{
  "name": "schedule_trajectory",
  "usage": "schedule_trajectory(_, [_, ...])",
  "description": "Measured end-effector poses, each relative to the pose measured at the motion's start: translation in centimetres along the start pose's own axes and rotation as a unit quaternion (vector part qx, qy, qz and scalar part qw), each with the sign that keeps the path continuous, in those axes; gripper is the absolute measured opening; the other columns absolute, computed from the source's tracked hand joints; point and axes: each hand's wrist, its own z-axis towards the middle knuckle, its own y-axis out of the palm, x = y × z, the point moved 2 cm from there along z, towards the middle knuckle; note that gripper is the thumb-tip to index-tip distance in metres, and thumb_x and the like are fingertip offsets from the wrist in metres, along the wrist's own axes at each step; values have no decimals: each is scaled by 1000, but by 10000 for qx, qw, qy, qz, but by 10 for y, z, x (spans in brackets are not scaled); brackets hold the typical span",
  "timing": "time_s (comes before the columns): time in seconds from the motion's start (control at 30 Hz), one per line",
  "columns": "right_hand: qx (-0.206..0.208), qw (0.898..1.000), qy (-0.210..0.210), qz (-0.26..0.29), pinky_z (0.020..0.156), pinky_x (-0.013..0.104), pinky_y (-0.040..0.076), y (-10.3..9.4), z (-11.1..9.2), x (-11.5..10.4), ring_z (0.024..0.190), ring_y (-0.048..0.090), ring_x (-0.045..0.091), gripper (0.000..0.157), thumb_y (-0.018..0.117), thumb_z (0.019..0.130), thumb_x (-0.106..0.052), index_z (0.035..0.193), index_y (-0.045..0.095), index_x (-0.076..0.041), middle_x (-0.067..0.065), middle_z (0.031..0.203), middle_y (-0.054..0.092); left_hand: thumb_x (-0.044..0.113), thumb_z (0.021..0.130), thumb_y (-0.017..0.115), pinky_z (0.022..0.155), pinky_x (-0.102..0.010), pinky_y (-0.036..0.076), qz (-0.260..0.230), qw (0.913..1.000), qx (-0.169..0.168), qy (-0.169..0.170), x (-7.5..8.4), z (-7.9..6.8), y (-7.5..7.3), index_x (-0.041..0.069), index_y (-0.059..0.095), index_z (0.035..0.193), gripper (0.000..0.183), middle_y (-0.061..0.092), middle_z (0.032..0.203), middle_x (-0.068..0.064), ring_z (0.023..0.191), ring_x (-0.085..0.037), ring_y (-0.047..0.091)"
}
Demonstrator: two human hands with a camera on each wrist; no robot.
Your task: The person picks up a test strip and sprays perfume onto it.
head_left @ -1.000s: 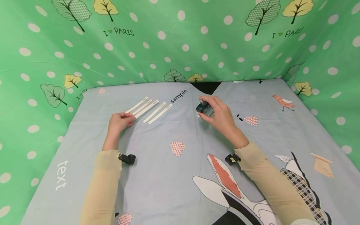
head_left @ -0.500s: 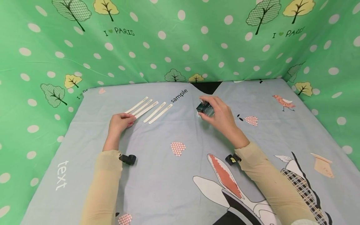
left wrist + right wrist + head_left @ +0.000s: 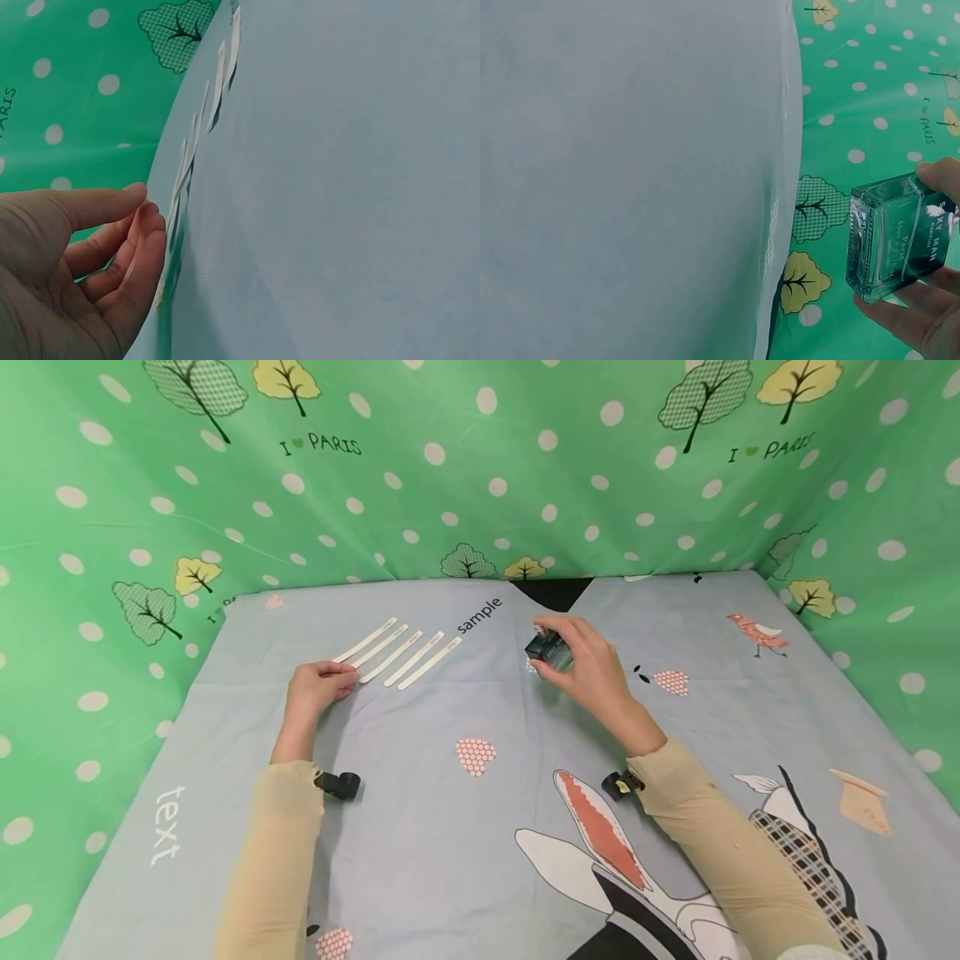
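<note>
Several white paper test strips lie side by side at a slant on the grey cloth, with small printed labels at their far ends. My left hand is right by the near ends of the leftmost strips and covers part of one. In the left wrist view, the thumb and fingertips come close together with no strip visible between them. My right hand grips a dark green glass perfume bottle between thumb and fingers. The bottle is tilted, its spray top near the index finger.
A grey printed cloth covers the table, with the word "sample" beyond the strips. Green dotted curtains stand around the back and sides.
My left hand has lowered the middle strip onto the cloth and drawn slightly left, leaving its near end exposed. My right hand and the perfume bottle have hardly moved.
</note>
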Motion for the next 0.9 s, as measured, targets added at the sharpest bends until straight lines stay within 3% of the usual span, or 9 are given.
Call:
schedule_trajectory(0.33, [-39,10000,-2,-33,83,49,58,1,0,3,109,65,31,57,83,82,-22,133,59,-19,12,122,65,19,91,72,67,-12,55,-36,9999,132,16,4,0,-4,-2,69,119,35,59,70,21,63,8,61])
schedule_trajectory(0.67, [-61,10000,3,-16,84,49,58,0,0,2,110,65,30,57,83,82,-21,134,58,-18,12,123,65,18,91,71,63,-10,51,-31,9992,308,243,5,2,-4,-3,68,119,35,57,67,24,61,10,59])
schedule_trajectory(0.9, [-66,10000,-1,-36,83,49,59,1,-1,3,109,65,31,57,83,82,-21,133,58,-18,13,122,65,20,91,72,62,-10,49,28,9982,551,221,3,4,-4,0,70,118,34,57,69,21,62,5,60])
